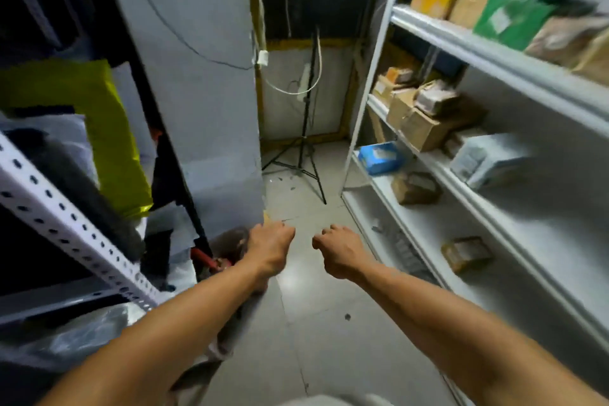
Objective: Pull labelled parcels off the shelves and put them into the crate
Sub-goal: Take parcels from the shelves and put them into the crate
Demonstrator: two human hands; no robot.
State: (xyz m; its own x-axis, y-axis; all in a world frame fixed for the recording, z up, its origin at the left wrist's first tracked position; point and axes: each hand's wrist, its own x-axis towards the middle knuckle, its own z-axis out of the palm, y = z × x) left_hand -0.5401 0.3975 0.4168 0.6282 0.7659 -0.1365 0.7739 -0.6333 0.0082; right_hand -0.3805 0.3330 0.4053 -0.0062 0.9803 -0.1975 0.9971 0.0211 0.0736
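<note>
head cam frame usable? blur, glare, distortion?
Head view: motion blur smears the top-shelf parcels, green box worst; wide-angle bends the white shelving; soft glare on the floor tiles; left side dark; both hands fairly sharp.

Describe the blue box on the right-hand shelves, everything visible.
The blue box is a small, flat, rectangular carton, cardboard by the look of it, with a pale label or print on its top face, too blurred to read. It lies flat and closed at the far end of a lower white shelf, close to the corner upright. Nothing is stacked on it, no other parcel touches it, and neither hand is near it.
</note>
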